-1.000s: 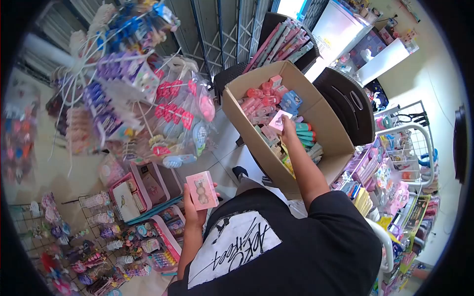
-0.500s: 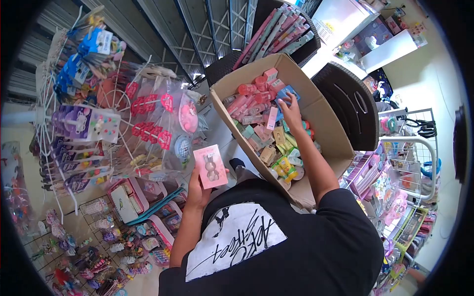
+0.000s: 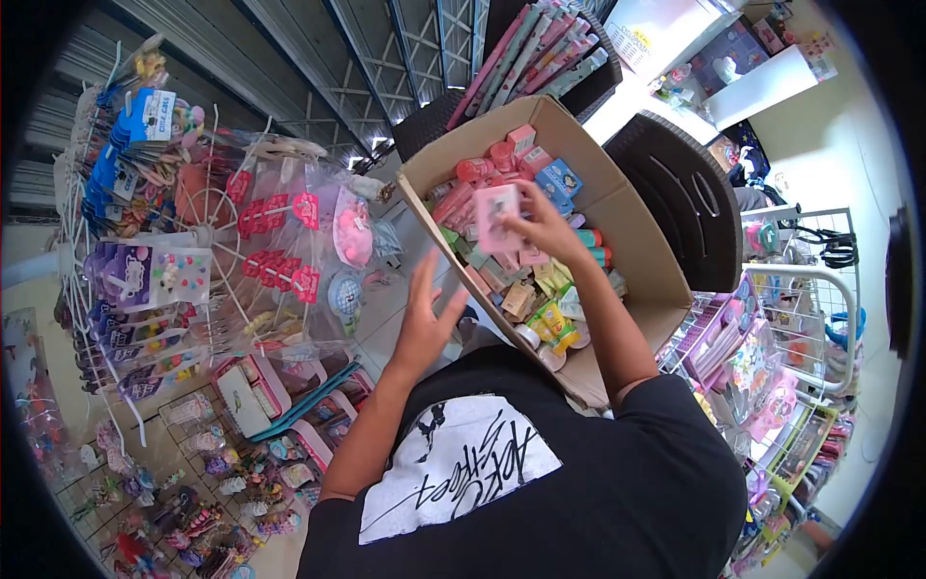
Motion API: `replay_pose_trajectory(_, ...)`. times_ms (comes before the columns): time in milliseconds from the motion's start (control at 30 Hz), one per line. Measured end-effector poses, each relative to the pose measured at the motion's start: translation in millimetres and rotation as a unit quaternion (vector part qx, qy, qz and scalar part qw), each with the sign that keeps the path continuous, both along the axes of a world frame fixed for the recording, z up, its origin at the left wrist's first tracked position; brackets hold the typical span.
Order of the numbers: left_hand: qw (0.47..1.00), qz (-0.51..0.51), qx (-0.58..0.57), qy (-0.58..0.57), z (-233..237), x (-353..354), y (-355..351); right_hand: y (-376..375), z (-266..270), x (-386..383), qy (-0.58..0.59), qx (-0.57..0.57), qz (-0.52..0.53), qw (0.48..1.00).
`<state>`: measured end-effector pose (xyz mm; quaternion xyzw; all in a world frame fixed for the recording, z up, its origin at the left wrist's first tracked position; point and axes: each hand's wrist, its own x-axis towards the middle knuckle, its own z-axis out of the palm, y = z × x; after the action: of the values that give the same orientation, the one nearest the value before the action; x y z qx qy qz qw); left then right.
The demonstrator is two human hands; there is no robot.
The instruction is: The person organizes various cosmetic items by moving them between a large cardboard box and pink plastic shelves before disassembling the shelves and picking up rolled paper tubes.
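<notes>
My right hand [image 3: 543, 232] grips a small pink box [image 3: 498, 218] with a dark shape on its front, slightly blurred, above the contents of a cardboard carton [image 3: 641, 275]. Left of the carton, my left hand [image 3: 426, 317] is empty with its fingers spread. In the carton lie pink-capped bottles [image 3: 475, 170], blue boxes [image 3: 558, 183], yellow-green tubes [image 3: 553, 321] and several small cartons [image 3: 518, 300]. The blue boxes sit just beyond my right hand.
At left stands a rotating wire rack [image 3: 207, 217] hung with bagged trinkets. Dark woven chairs [image 3: 666, 193] flank the carton; patterned rolls [image 3: 531, 58] lie on the far one. A white wire shelf [image 3: 801, 280] with goods is at right. Hair accessories [image 3: 198, 521] hang on a grid at lower left.
The pink box has passed from my left hand to my right, which has drawn back from the blue boxes. My left hand has opened and moved up toward the carton's side.
</notes>
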<state>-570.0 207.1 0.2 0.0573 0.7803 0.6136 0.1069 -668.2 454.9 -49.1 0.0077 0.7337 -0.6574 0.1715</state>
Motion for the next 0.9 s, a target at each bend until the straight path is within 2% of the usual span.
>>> replay_pose_trajectory(33, 0.994, -0.063, -0.07, 0.046, 1, 0, -2, 11, -15, -6, 0.0, 0.0, 0.002, 1.0)
replay_pose_trajectory(67, 0.995, -0.061, -0.07, 0.045, 2, 1, 0, 21, -33, -9, 0.012, 0.134, -0.033, 0.99)
replay_pose_trajectory(100, 0.978, -0.122, -0.149, 0.083, 3, 3, 3, 27, -52, -10, 0.025, 0.265, -0.066, 0.962)
replay_pose_trajectory(133, 0.949, -0.181, -0.227, 0.12, 4, 6, 6, 30, -72, -8, 0.024, 0.264, -0.063, 0.962)
replay_pose_trajectory(167, 0.95, -0.18, -0.228, 0.119, 0, 10, 7, 31, -92, -6, -0.007, 0.248, -0.063, 0.967)
replay_pose_trajectory(233, 0.924, -0.239, -0.283, 0.092, -8, 14, 9, 26, -95, -5, -0.037, 0.231, -0.06, 0.97)
replay_pose_trajectory(300, 0.923, -0.247, -0.284, 0.077, -9, 15, 6, 21, -90, 2, 0.098, 0.352, -0.121, 0.923)
replay_pose_trajectory(333, 0.922, -0.257, -0.282, 0.063, -8, 14, 4, 22, -83, 1, 0.141, 0.364, -0.124, 0.912)
replay_pose_trajectory(367, 0.922, -0.256, -0.283, 0.061, -9, 13, 3, 20, -77, 0, 0.141, 0.364, -0.122, 0.913)
replay_pose_trajectory(433, 0.926, -0.261, -0.262, 0.083, -14, 11, -1, 12, -56, -6, 0.234, 0.326, -0.174, 0.899)
replay_pose_trajectory(500, 0.932, -0.258, -0.246, 0.066, -18, 12, -1, -8, -23, -9, 0.23, 0.278, -0.175, 0.916)
replay_pose_trajectory(567, 0.938, -0.253, -0.231, 0.049, -22, 16, -1, -39, 14, -6, 0.122, 0.04, -0.062, 0.99)
replay_pose_trajectory(600, 0.933, -0.24, -0.263, 0.061, -25, 20, 1, -55, 40, -3, 0.141, 0.035, 0.028, 0.989)
replay_pose_trajectory(633, 0.926, -0.226, -0.293, 0.073, -26, 24, 2, -73, 56, 3, 0.158, 0.03, 0.118, 0.98)
replay_pose_trajectory(700, 0.929, -0.2, -0.306, 0.066, -35, 40, -1, -110, 57, 13, 0.212, -0.071, 0.284, 0.932)
replay_pose_trajectory(767, 0.908, -0.147, -0.344, 0.188, -87, 68, -13, -141, 72, 28, 0.137, -0.076, 0.462, 0.873)
replay_pose_trajectory(800, 0.935, -0.144, -0.315, 0.08, -100, 80, -21, -157, 71, 37, 0.142, -0.075, 0.472, 0.867)
replay_pose_trajectory(833, 0.95, -0.138, -0.28, -0.028, -113, 96, -31, -172, 66, 49, 0.129, 0.002, 0.533, 0.836)
replay_pose_trajectory(867, 0.956, -0.133, -0.242, -0.095, -133, 118, -48, -185, 58, 63, 0.118, 0.081, 0.589, 0.796)
replay_pose_trajectory(900, 0.959, -0.126, -0.199, -0.16, -157, 148, -70, -193, 45, 78, 0.126, 0.082, 0.601, 0.785)
